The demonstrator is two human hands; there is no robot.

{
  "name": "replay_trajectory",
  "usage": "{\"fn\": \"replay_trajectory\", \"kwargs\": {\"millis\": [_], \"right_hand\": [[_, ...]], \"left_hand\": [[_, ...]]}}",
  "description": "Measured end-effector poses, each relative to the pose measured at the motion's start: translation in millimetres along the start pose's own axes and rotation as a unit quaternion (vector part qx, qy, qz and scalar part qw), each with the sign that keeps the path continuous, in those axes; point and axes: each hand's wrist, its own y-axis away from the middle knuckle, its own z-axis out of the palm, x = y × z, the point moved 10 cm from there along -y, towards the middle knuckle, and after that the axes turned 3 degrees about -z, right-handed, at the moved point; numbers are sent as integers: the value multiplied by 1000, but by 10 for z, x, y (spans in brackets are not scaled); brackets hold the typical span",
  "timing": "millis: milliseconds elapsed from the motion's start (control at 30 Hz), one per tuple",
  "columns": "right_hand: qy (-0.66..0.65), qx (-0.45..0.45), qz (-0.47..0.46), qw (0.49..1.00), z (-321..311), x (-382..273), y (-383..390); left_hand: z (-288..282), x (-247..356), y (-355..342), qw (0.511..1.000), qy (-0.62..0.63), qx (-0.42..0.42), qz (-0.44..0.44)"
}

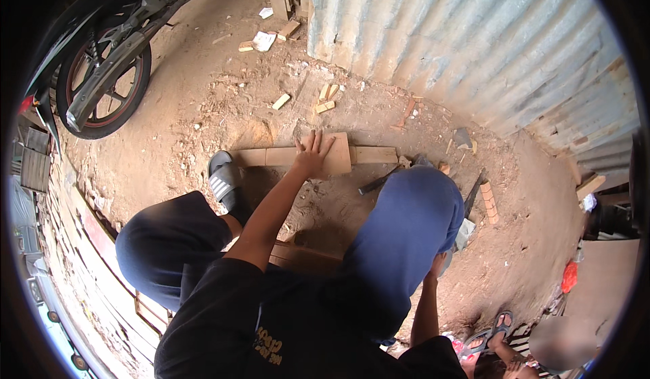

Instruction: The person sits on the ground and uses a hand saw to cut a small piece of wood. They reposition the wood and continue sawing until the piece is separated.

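My left hand [311, 155] lies with its fingers spread on a flat light-brown rectangular panel [340, 150]. Beneath the panel a long narrow wooden plank [376, 155] runs left to right near the ground, showing on both sides. My right hand [437, 265] is low beside my right knee, largely hidden by the trouser leg. A greyish thing [446, 262] shows next to it, but its kind and whether I hold it do not show. A dark bar-shaped thing [374, 184], perhaps a tool handle, sticks out to the left of my right knee.
Small wood offcuts [326, 107] are scattered on the dirt ahead. A corrugated metal wall [433, 47] stands at the far right, a motorcycle [101, 81] at the far left. A jointed reddish strip [489, 202] lies right of my knee. Another person's sandalled feet [489, 331] are at lower right.
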Motion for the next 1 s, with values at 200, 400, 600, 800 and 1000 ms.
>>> {"fn": "replay_trajectory", "kwargs": {"millis": [200,400,600,800,1000], "right_hand": [[121,-98,77,985,-217,-185,-148],[176,-120,217,953,-409,236,-60],[13,-42,168,985,-335,512,-246],[102,-223,138,960,30,470,-239],[7,-153,52,987,25,426,-279]], "left_hand": [[-4,-58,-71,1000,-1,1,7],[-7,-30,-96,1000,12,2,21],[-6,-7,-102,1000,18,4,16],[-3,-54,-98,1000,19,-4,15],[-24,31,-97,999,36,2,13]]}}
